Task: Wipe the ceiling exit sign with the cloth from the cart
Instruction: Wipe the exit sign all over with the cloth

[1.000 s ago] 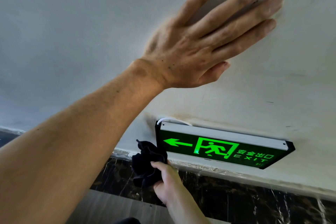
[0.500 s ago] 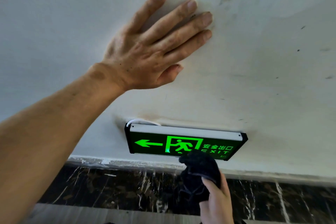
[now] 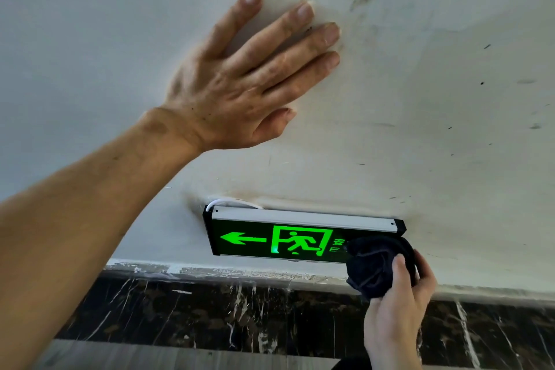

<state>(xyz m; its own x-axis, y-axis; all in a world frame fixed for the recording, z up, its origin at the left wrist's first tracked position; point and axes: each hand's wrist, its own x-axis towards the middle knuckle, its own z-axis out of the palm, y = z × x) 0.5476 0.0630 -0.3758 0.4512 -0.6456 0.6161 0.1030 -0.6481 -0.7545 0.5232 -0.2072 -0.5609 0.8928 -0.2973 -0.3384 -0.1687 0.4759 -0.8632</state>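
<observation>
A lit green exit sign (image 3: pixel 276 239) with a silver top rail hangs from the white ceiling, showing an arrow and a running figure. My right hand (image 3: pixel 396 306) is shut on a bunched black cloth (image 3: pixel 375 264), which presses against the sign's right end and covers its lettering. My left hand (image 3: pixel 240 84) lies flat against the ceiling above and left of the sign, fingers spread, holding nothing.
The white ceiling (image 3: pixel 450 129) carries dark smudges and specks. A thin white cable (image 3: pixel 228 201) loops out above the sign's left end. Below the ceiling edge runs a dark marble wall band (image 3: pixel 210 309) with white veins.
My right hand has carried the cloth from the sign's left end, past its middle, to its right end. My left hand stays pressed on the ceiling; the view has shifted.
</observation>
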